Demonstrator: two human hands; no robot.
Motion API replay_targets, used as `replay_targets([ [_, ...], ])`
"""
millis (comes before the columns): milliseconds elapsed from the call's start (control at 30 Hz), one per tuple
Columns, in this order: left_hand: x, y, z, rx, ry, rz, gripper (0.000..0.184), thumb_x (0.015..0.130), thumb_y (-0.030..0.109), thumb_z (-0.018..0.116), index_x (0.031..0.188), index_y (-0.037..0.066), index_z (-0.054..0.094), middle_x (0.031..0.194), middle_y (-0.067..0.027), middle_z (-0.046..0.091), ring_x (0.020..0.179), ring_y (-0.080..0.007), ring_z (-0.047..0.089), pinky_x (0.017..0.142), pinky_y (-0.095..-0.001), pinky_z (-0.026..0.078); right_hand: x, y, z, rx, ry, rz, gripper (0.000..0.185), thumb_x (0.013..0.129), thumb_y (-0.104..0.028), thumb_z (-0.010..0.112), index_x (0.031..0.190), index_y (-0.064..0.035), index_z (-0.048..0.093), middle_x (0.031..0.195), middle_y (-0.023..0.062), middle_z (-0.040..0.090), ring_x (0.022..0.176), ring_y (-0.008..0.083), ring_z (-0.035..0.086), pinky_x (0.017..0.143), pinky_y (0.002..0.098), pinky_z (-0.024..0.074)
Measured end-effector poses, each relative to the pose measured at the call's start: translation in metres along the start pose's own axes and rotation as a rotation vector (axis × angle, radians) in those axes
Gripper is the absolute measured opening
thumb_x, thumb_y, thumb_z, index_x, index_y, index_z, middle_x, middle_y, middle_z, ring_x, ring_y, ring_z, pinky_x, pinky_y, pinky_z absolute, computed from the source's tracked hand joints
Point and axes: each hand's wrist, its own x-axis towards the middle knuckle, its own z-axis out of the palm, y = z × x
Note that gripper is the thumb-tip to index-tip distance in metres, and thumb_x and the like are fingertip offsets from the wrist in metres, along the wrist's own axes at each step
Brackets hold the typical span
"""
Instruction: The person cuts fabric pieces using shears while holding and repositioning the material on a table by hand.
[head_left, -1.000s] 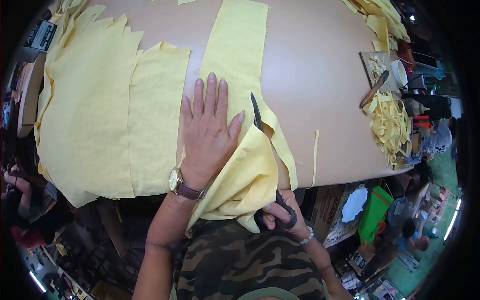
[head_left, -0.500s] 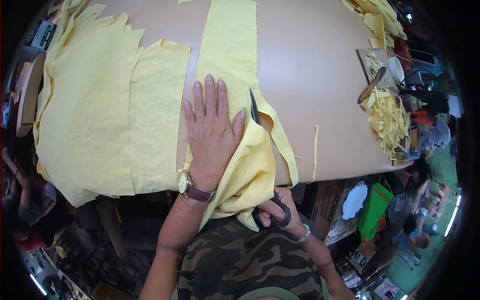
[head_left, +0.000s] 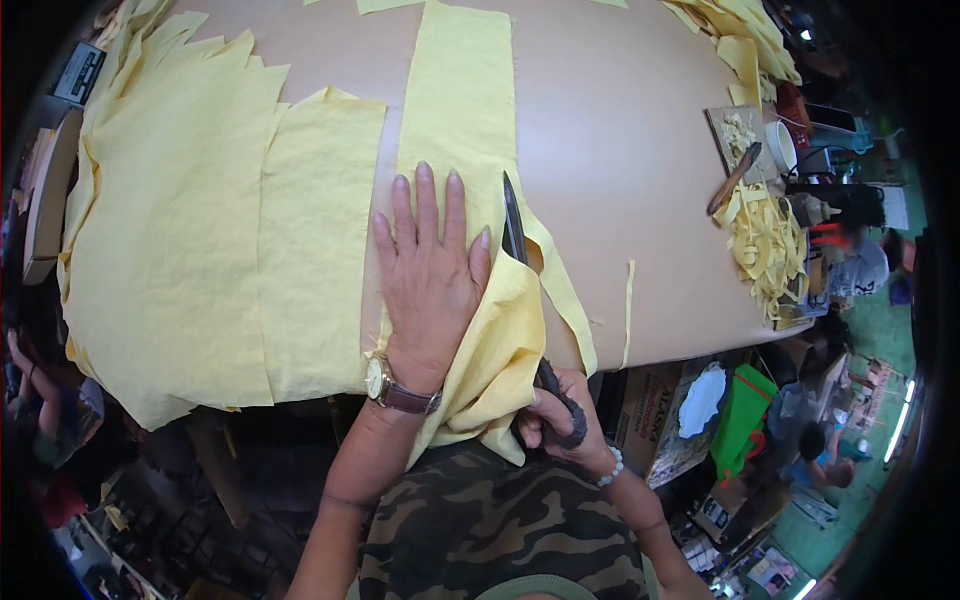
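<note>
We find the left hand [head_left: 430, 300] flat, fingers [head_left: 427, 205] slightly spread, gripping nothing, steadying yellow fabric [head_left: 458, 110] mostly on the tabletop [head_left: 640, 190]; the right hand [head_left: 562, 418], curled round scissors [head_left: 513, 225], should cut evenly.

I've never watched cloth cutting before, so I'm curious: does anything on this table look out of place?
Little stands out, but one thin yellow strip lies alone on the table, right of the scissors. It looks stray because the scrap pile farther right holds similar pieces.
</note>
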Motion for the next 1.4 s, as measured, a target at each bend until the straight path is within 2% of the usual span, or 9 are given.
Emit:
replay_targets([
  [67,0.0,-0.001,0.001,-0.029,-0.004,0.002,0.053,0.088,0.036,0.04,0.133,0.01,0.033,0.139,-0.0144,0.028,0.128,-0.0326,0.025,0.101,-0.0489,0.02,0.001,-0.001,0.002,-0.017,0.021,0.0,0.02,0.084,-0.016,0.056,0.078,0.0024,0.051,0.052,0.0032,0.048,0.039,0.0101,0.046,0.04,0.0218,0.0382],
  [200,0.0,0.0,0.002,-0.052,-0.008,-0.002,0.053,0.087,0.035,0.04,0.133,0.009,0.034,0.139,-0.0155,0.027,0.128,-0.0328,0.024,0.103,-0.0492,0.017,0.001,0.0,0.004,-0.044,0.024,-0.003,0.022,0.085,-0.018,0.057,0.077,0.0022,0.051,0.051,0.0031,0.048,0.039,0.0099,0.046,0.04,0.0216,0.0379],
  [300,0.0,0.0,0.001,-0.026,-0.023,-0.011,0.052,0.089,0.038,0.04,0.134,0.012,0.033,0.139,-0.0126,0.027,0.128,-0.032,0.025,0.1,-0.0485,0.022,0.0,-0.001,0.007,-0.059,0.037,-0.002,0.023,0.085,-0.019,0.057,0.077,0.0019,0.051,0.051,0.0029,0.048,0.039,0.0094,0.046,0.04,0.0213,0.0376],
  [567,0.0,0.0,0.0,-0.026,-0.018,-0.002,0.053,0.089,0.037,0.042,0.134,0.011,0.033,0.139,-0.0143,0.026,0.127,-0.0334,0.025,0.099,-0.0493,0.024,0.003,-0.005,0.013,-0.042,0.072,-0.02,0.024,0.084,-0.021,0.057,0.077,0.0003,0.05,0.052,0.0014,0.047,0.04,0.0077,0.044,0.04,0.0196,0.0358],
  [700,0.0,0.0,-0.001,-0.01,-0.029,-0.003,0.053,0.089,0.036,0.042,0.134,0.011,0.032,0.14,-0.0141,0.026,0.127,-0.0334,0.026,0.099,-0.0492,0.024,0.007,-0.009,0.016,-0.003,0.066,-0.034,0.023,0.084,-0.022,0.059,0.084,0.0013,0.056,0.053,-0.001,0.049,0.041,0.0042,0.042,0.04,0.0179,0.0322],
  [800,0.0,0.0,0.0,-0.055,-0.051,-0.014,0.054,0.088,0.036,0.039,0.134,0.009,0.032,0.141,-0.0148,0.024,0.13,-0.0327,0.021,0.103,-0.0492,0.015,0.008,-0.01,0.016,-0.012,0.074,-0.014,0.024,0.084,-0.022,0.059,0.083,0.0008,0.054,0.053,-0.0005,0.048,0.041,0.005,0.043,0.04,0.0181,0.0333],
  [967,-0.001,0.0,0.004,-0.038,-0.043,-0.004,0.054,0.089,0.037,0.038,0.135,0.009,0.031,0.141,-0.0146,0.022,0.13,-0.0328,0.02,0.103,-0.05,0.016,0.008,-0.011,0.021,-0.036,0.069,-0.005,0.024,0.085,-0.024,0.056,0.083,-0.0004,0.052,0.054,0.0001,0.047,0.041,0.0058,0.043,0.04,0.018,0.0352],
  [1067,-0.001,0.0,0.002,-0.031,-0.061,-0.002,0.054,0.089,0.037,0.038,0.135,0.009,0.03,0.142,-0.0144,0.021,0.13,-0.0328,0.019,0.103,-0.0501,0.016,0.009,-0.008,0.02,0.011,0.08,-0.001,0.024,0.082,-0.021,0.062,0.088,0.0015,0.058,0.057,-0.0018,0.051,0.04,0.0028,0.042,0.04,0.0162,0.0342],
  [1400,0.0,-0.001,-0.001,-0.029,-0.092,0.01,0.054,0.089,0.035,0.04,0.135,0.009,0.028,0.142,-0.0148,0.02,0.13,-0.0333,0.019,0.103,-0.0504,0.017,0.015,-0.017,0.024,0.0,0.119,-0.008,0.026,0.082,-0.025,0.062,0.086,0.0004,0.058,0.057,-0.0022,0.049,0.043,0.0024,0.042,0.04,0.0164,0.0347],
])
